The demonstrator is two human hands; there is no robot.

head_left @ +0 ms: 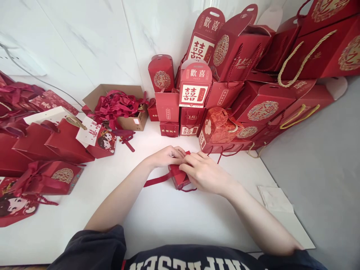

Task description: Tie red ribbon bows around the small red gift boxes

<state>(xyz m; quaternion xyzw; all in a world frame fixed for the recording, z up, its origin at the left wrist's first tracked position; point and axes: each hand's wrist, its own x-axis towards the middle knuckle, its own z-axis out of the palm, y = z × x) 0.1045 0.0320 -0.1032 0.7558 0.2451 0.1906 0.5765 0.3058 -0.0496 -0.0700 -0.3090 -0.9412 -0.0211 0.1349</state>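
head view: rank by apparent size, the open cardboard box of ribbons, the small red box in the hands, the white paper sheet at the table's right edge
1. Cardboard box, largest, though it sits farther back.
2. White paper sheet.
3. Small red box, unsure: the left hand and right hand cover much of it, so it may rival the sheet.

At your twelve o'clock, two tall red boxes (195,88) (206,35) read 歡喜 above a large 囍. At eleven o'clock, a white card (90,131) bears a red 囍. Smaller box labels are too small to read.
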